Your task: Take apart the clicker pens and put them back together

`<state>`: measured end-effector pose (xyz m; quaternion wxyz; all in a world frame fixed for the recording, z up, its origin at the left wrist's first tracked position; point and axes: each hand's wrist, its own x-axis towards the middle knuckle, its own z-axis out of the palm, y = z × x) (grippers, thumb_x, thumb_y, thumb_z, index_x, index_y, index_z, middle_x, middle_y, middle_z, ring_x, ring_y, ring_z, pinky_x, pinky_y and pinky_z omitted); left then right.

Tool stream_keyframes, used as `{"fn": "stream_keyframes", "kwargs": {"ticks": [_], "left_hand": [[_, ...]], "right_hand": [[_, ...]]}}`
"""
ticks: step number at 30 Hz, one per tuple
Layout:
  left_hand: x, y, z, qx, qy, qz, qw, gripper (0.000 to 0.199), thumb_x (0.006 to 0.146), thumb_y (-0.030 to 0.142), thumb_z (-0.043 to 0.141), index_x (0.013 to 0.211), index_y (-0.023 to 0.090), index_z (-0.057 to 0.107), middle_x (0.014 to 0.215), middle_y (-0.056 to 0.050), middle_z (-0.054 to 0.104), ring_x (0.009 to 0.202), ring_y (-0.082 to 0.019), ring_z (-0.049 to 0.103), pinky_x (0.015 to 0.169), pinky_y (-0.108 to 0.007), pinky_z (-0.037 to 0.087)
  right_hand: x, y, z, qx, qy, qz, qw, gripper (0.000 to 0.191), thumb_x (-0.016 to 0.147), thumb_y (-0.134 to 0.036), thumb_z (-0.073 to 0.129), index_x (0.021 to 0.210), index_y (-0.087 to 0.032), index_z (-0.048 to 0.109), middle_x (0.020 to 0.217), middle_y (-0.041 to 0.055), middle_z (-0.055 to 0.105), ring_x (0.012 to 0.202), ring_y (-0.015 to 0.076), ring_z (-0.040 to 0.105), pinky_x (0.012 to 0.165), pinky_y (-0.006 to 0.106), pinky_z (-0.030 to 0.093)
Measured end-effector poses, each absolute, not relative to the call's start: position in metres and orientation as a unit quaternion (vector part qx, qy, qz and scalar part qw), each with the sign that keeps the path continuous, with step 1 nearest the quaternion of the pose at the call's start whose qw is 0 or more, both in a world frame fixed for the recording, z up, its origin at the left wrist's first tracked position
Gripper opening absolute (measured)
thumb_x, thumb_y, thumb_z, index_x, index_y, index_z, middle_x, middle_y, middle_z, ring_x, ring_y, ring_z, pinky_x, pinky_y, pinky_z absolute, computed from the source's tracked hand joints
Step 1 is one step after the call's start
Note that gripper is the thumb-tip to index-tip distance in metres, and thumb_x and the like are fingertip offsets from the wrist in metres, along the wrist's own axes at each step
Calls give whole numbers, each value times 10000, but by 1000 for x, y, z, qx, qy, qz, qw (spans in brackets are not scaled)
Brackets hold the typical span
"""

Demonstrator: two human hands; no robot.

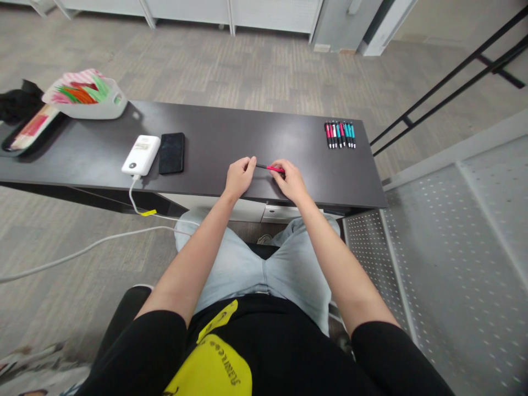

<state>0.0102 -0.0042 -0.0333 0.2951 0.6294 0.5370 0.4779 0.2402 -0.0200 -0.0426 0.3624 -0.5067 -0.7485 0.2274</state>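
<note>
Over the middle of the dark table (214,126), a red and black pen (274,169) lies roughly level between my two hands. My left hand (240,175) is closed at the pen's black end, thumb and fingers pinched together. The red end is gripped between the thumb and fingers of my right hand (290,179). Several pens (340,135) in red, white and teal lie side by side in a row near the table's right end.
On the left are a black phone (171,153), a white power bank (141,155) with a cable, a white basket (97,110) of colourful items and a dark tray (35,135). A black metal frame (445,82) stands right of the table.
</note>
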Motion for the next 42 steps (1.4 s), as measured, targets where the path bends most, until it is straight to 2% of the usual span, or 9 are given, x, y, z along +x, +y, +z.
{"fn": "stream_keyframes", "kwargs": {"ticks": [3,8,12,18,22,25,31,38,42], "left_hand": [[10,-4,-33,634,531,478,296,742,1237,628,726,667,274,409,635,13,433,669,-215,416,712,-407,307],[11,-4,-33,637,529,475,300,732,1254,634,680,672,275,419,635,1,467,683,-222,447,706,-405,326],[10,-3,-37,623,530,486,308,679,1256,567,698,689,279,459,651,6,493,680,-223,470,723,-401,354],[12,-2,-35,570,526,531,341,304,1215,371,717,929,271,736,888,-22,755,784,-213,672,801,-344,540],[-2,2,-25,572,547,513,333,62,1101,233,804,1052,256,835,1031,-45,859,823,-209,760,866,-337,603],[-23,9,-17,639,561,444,282,126,981,126,845,995,249,869,1006,-51,861,778,-212,714,931,-372,601],[-33,18,-11,711,569,342,232,299,838,-13,803,827,284,777,841,-27,726,810,-276,643,894,-417,529],[-17,24,-19,697,571,365,234,263,815,42,827,842,298,773,829,-27,732,799,-282,591,880,-421,493],[-19,18,-19,669,576,391,262,326,833,18,849,1014,286,807,896,0,743,761,-245,573,898,-412,512]], "right_hand": [[239,-20,-42,-525,-750,214,341,213,1245,-414,662,1295,-294,831,1345,136,880,1250,379,800,1183,538,622],[238,-23,-40,-533,-758,179,332,203,1237,-345,642,1283,-295,833,1381,145,868,1285,389,777,1199,541,602],[239,-24,-38,-527,-757,204,327,166,1215,-335,660,1317,-302,787,1347,117,891,1204,365,798,1156,526,603],[240,-22,-39,-536,-723,208,382,232,1220,-452,657,1290,-292,810,1329,145,885,1179,388,782,1151,550,600],[240,-20,-40,-546,-701,216,405,257,1230,-462,628,1253,-303,828,1314,132,882,1211,381,762,1196,554,595],[240,-18,-41,-548,-698,221,405,254,1222,-476,644,1242,-305,830,1309,129,882,1202,379,755,1189,559,589],[240,-16,-44,-542,-700,220,410,257,1209,-470,643,1231,-292,827,1271,135,879,1167,380,761,1150,553,583],[240,-16,-45,-547,-697,223,407,252,1200,-497,681,1217,-301,837,1259,126,884,1134,373,754,1144,554,599],[242,-15,-48,-540,-696,227,415,306,1186,-552,679,1231,-294,838,1288,142,885,1168,379,769,1155,559,604]]}}
